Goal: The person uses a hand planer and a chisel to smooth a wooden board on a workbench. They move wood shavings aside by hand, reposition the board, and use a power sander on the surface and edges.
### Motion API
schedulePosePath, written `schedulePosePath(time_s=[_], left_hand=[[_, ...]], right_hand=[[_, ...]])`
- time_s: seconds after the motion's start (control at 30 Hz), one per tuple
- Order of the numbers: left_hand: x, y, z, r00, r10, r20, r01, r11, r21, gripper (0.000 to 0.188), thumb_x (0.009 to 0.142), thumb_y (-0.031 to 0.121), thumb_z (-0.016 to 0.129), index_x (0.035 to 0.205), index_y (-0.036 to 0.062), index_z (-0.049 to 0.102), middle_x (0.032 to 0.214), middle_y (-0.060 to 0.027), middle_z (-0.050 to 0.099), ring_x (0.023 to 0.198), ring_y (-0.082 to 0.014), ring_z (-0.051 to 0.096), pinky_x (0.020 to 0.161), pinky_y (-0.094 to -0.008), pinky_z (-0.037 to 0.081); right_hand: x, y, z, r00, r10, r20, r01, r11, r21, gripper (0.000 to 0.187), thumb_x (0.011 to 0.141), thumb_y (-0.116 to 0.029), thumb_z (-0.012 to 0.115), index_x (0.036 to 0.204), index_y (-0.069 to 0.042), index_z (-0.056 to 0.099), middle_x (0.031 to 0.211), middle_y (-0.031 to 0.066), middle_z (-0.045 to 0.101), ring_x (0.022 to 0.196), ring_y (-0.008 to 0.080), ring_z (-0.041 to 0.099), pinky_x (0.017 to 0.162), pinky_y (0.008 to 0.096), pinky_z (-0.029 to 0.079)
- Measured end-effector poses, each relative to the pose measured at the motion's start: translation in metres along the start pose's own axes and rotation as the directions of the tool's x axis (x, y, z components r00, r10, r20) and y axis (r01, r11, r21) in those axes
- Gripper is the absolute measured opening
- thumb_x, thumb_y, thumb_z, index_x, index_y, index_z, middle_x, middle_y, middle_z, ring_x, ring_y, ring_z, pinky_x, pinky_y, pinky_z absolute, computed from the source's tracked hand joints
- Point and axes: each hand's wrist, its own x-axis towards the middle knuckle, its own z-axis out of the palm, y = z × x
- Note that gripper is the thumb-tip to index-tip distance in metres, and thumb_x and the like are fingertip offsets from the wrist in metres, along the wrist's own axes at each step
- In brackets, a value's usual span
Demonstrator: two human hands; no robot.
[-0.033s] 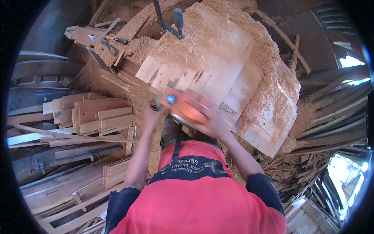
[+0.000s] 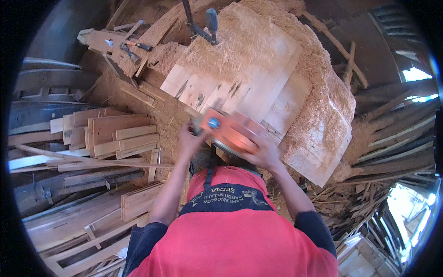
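Observation:
An orange electric planer (image 2: 230, 134) with a blue round knob is in both my hands, at the near edge of a pale wooden panel (image 2: 272, 99). My right hand (image 2: 266, 154) is closed round its rear handle. My left hand (image 2: 189, 141) has its fingers curled at the planer's front end; what exactly they grip is blurred. The panel shows dark knots and streaks near the tool, and wood shavings (image 2: 240, 53) cover its far part. Over that far part stands a bar clamp (image 2: 211, 25) with a dark handle.
Hand tools (image 2: 134, 48) lie on a shavings-strewn bench at the far left. Stacked boards (image 2: 120, 131) stand on the left. Another panel (image 2: 318, 161) lies under the first, heaped with shavings. Offcuts (image 2: 355, 203) and long planks (image 2: 397, 134) are piled on the right.
The planer and both my hands have shifted slightly to the right and a little nearer to me. My grip looks the same.

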Motion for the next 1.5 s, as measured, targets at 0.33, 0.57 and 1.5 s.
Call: schedulePosePath(time_s=[0.33, 0.57, 1.5], left_hand=[[-0.023, -0.026, 0.04, 0.991, 0.077, -0.11, -0.077, 0.997, 0.01, 0.083, 0.065, 0.045, 0.092, 0.119, -0.007, 0.057, 0.106, -0.0172, 0.064, 0.093, -0.0251, 0.063, 0.082, -0.0366, 0.052], [0.059, -0.033, -0.061, 0.985, 0.054, -0.165, -0.076, 0.989, -0.13, 0.08, 0.065, 0.044, 0.093, 0.118, -0.0089, 0.064, 0.096, -0.0124, 0.068, 0.085, -0.0189, 0.063, 0.076, -0.0321, 0.052], [-0.038, -0.012, 0.049, 0.995, 0.06, -0.084, -0.057, 0.998, 0.028, 0.084, 0.062, 0.046, 0.093, 0.117, -0.0068, 0.057, 0.104, -0.0175, 0.065, 0.094, -0.0266, 0.064, 0.082, -0.0371, 0.053]], right_hand=[[-0.042, 0.037, 0.005, 0.999, 0.053, 0.004, -0.053, 0.997, 0.06, 0.045, 0.071, -0.023, 0.08, 0.113, -0.01, 0.071, 0.086, 0.0163, 0.071, 0.079, 0.0369, 0.07, 0.074, 0.042, 0.056], [0.071, -0.024, 0.053, 0.972, 0.167, 0.168, -0.18, 0.981, 0.07, 0.045, 0.07, -0.029, 0.078, 0.106, -0.004, 0.069, 0.09, 0.0199, 0.069, 0.085, 0.0377, 0.067, 0.077, 0.0456, 0.053], [-0.057, 0.034, -0.019, 0.933, 0.294, 0.208, -0.32, 0.942, 0.105, 0.052, 0.072, -0.025, 0.083, 0.12, -0.01, 0.069, 0.104, 0.0151, 0.072, 0.096, 0.0324, 0.071, 0.085, 0.0407, 0.055]])
